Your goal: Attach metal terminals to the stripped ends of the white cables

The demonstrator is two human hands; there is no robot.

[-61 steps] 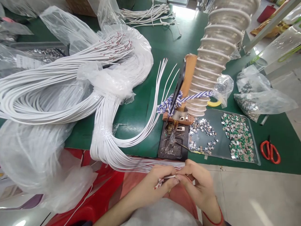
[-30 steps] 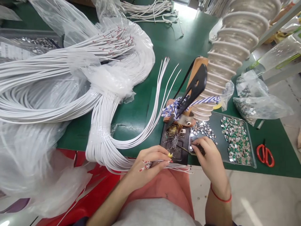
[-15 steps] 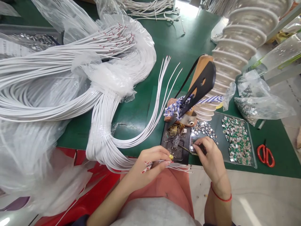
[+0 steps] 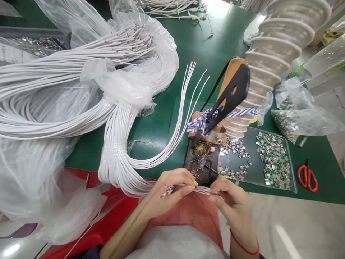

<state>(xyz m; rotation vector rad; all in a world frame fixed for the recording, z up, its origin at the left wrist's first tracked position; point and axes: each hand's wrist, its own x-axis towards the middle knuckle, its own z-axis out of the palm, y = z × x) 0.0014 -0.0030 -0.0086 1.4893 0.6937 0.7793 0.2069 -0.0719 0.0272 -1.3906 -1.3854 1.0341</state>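
Note:
My left hand is closed around several thin white cables, part of a thick bundle that hangs over the table's front edge. Red-tipped wire ends stick out between its fingers. A small yellow piece shows at the fingertips. My right hand pinches at the free ends of the cables, just right of my left hand. Whatever sits between its thumb and finger is too small and covered to make out. Small metal connector shells lie in the clear tray behind it.
Behind my hands stands a soldering setup with a black lever, under a ribbed clear hose. A dark tray holds scraps. Red-handled scissors lie at right, near bagged parts. Bundled cables in plastic fill the left.
My right hand has moved from the metal parts in the clear tray left and down to the cable ends. My left hand has stayed nearly still, gripping the cables.

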